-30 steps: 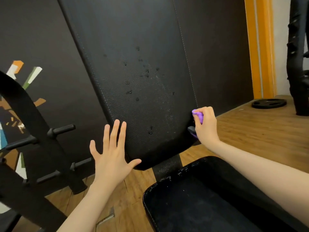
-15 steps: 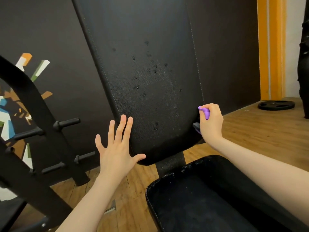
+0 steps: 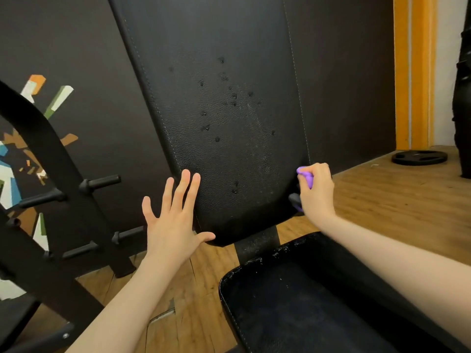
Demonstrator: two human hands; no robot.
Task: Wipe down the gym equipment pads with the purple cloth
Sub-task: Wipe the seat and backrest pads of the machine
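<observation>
The black upright back pad (image 3: 229, 118) of a bench fills the middle, dotted with droplets and a pale smear. My right hand (image 3: 317, 192) is closed on the bunched purple cloth (image 3: 307, 175) at the pad's lower right edge. Only bits of the cloth show between the fingers. My left hand (image 3: 174, 217) is spread flat with fingers apart, its fingertips at the pad's lower left edge. The black seat pad (image 3: 293, 307) lies below, its front rim worn and flecked white.
A black plate rack (image 3: 63, 200) with pegs stands at the left. A weight plate (image 3: 419, 157) lies on the wooden floor at the right, beside a dark machine frame (image 3: 462, 98). A dark wall is behind the bench.
The view has shifted slightly left and down, so the pad and both hands sit a little further right. My right hand with the cloth stays at the pad's lower right edge.
</observation>
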